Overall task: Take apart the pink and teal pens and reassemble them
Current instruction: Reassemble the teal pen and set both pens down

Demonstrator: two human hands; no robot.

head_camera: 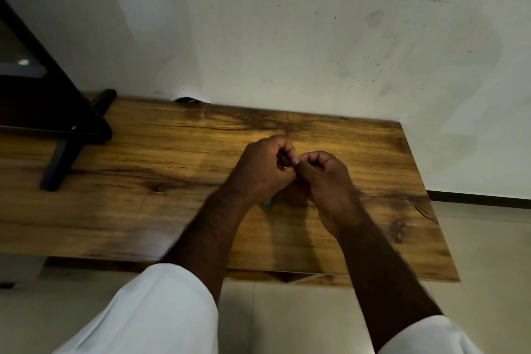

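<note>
The left hand [265, 169] and right hand [324, 178] are being held together above the middle of the wooden table [143, 181], fingers curled shut around something mostly hidden. A teal pen [267, 204] tip is showing below the left palm. The pink pen is not being seen. Progress cannot be judged; some stage of twisting seems underway.

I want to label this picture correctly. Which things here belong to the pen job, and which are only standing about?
Belong to the job:
- left hand and right hand, closed together above the table
- teal pen, only its end showing under the left hand
- pink pen: not visible

Only standing about:
- wooden table
- black stand at the table's left
- wall
</note>
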